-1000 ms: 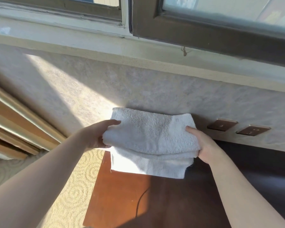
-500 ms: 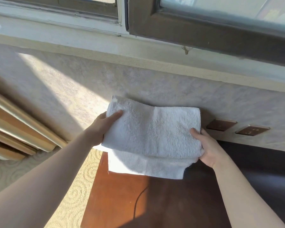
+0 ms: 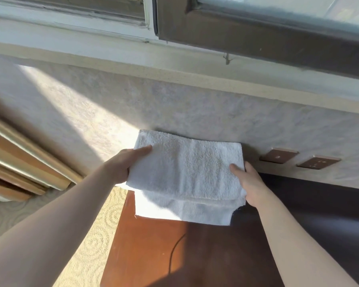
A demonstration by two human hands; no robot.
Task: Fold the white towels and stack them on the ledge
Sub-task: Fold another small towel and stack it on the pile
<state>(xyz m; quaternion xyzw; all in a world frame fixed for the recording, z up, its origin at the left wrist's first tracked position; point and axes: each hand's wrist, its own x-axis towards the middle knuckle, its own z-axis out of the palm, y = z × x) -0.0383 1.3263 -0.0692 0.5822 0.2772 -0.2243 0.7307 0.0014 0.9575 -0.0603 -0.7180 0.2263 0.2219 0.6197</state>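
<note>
A folded white towel [image 3: 187, 166] is held up in front of the wall, above the brown table. My left hand [image 3: 122, 166] grips its left edge, thumb on top and fingers hidden underneath. My right hand [image 3: 249, 183] grips its right edge the same way. Below it a second white towel [image 3: 174, 210] lies flat at the far end of the table, partly covered by the held one. The window ledge [image 3: 174, 65] runs along the wall higher up, under the window frame.
The brown wooden table [image 3: 153, 255] has a dark cable [image 3: 174, 251] across it. Two brown wall sockets [image 3: 278, 155] sit to the right of the towel. Patterned carpet [image 3: 95, 235] lies to the left, with wooden trim [image 3: 19, 162] further left.
Both hands have lifted the folded towel up and away from the towel on the table, toward the wall. The lower towel has stayed in place.
</note>
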